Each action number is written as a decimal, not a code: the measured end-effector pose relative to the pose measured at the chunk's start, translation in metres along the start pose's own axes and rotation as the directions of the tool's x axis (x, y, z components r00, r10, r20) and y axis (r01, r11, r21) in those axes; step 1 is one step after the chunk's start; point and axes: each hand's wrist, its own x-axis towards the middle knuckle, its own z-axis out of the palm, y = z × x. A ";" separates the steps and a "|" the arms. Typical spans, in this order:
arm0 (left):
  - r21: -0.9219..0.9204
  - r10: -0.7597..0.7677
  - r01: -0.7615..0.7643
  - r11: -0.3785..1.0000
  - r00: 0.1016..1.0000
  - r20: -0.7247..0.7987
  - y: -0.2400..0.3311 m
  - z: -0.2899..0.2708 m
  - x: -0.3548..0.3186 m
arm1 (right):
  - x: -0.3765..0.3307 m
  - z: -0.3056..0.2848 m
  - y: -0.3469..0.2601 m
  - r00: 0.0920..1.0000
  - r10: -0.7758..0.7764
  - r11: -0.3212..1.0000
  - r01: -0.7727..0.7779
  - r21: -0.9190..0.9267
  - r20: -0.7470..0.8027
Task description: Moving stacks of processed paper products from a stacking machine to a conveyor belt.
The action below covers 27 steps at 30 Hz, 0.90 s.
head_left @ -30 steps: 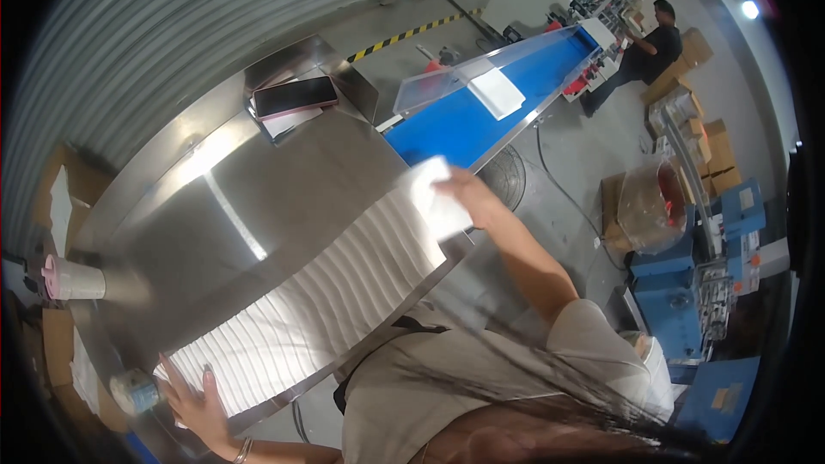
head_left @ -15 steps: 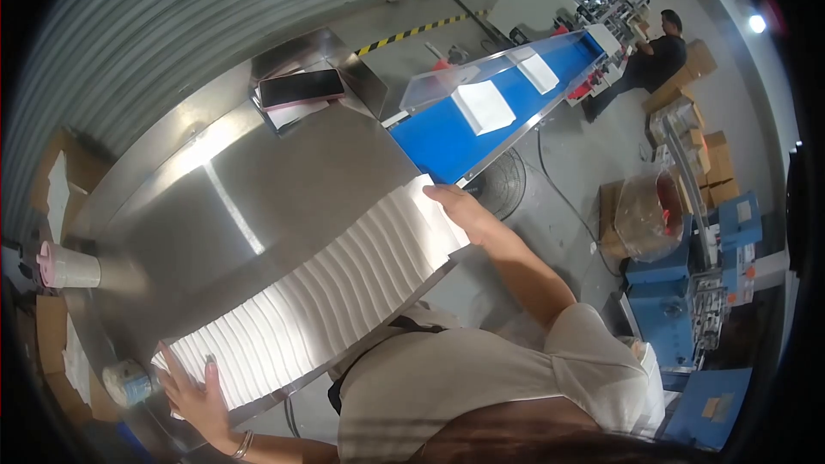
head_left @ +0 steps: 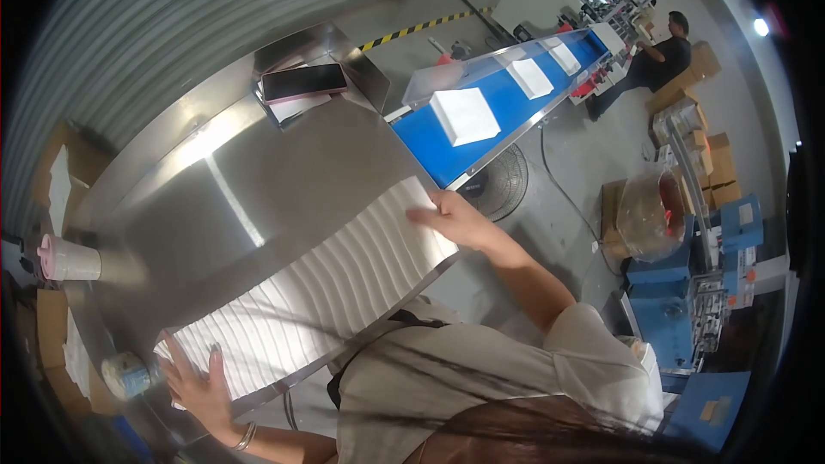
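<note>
The white row (head_left: 318,283) lies along the table's (head_left: 266,155) near edge. My left hand's (head_left: 204,387) fingers spread over its left end; at the right end my right hand (head_left: 460,219) sets its thumb, and whether it pinches I can't tell. Uneven squeezing might buckle the row, or push it off the edge.

no legible text or numbers
</note>
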 end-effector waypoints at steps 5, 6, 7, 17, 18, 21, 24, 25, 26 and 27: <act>0.079 -0.036 0.033 0.996 0.999 0.040 -0.006 0.002 -0.002 | 0.002 0.001 -0.003 0.825 0.559 0.778 -0.487 0.398 -0.082; 0.079 -0.035 0.032 0.996 0.999 0.040 -0.006 0.002 -0.003 | 0.001 0.001 0.001 0.825 0.558 0.778 -0.486 0.399 -0.083; 0.089 -0.053 0.050 0.995 0.998 0.035 -0.005 0.002 -0.003 | 0.000 0.002 0.009 0.946 0.294 0.937 -0.257 0.236 -0.137; 0.102 0.031 -0.030 0.994 0.999 -0.007 0.003 0.011 -0.002 | -0.002 -0.005 0.010 0.844 0.524 0.731 -0.379 0.568 -0.111; 0.105 0.027 -0.026 0.994 1.000 -0.008 0.004 0.010 -0.002 | 0.000 -0.001 -0.004 0.953 0.295 0.920 -0.263 0.290 -0.074; 0.034 0.028 -0.028 0.999 1.000 -0.005 0.007 0.007 -0.003 | 0.005 0.001 -0.001 0.946 0.322 0.925 -0.323 0.199 0.034; 0.056 0.064 -0.063 0.996 0.998 -0.009 0.009 0.007 -0.001 | 0.004 0.000 -0.007 0.833 0.552 0.759 -0.498 0.419 -0.011; 0.049 0.074 -0.074 0.996 0.997 -0.012 0.009 0.008 0.000 | 0.002 0.001 -0.012 0.828 0.552 0.765 -0.455 0.456 -0.100; 0.042 0.085 -0.084 0.996 0.996 -0.015 0.009 0.009 0.000 | 0.001 0.000 -0.007 0.826 0.554 0.764 -0.456 0.457 -0.102; 0.035 0.095 -0.094 0.995 0.995 -0.018 0.009 0.011 0.001 | -0.001 -0.002 0.002 0.913 0.393 0.880 -0.338 0.334 -0.112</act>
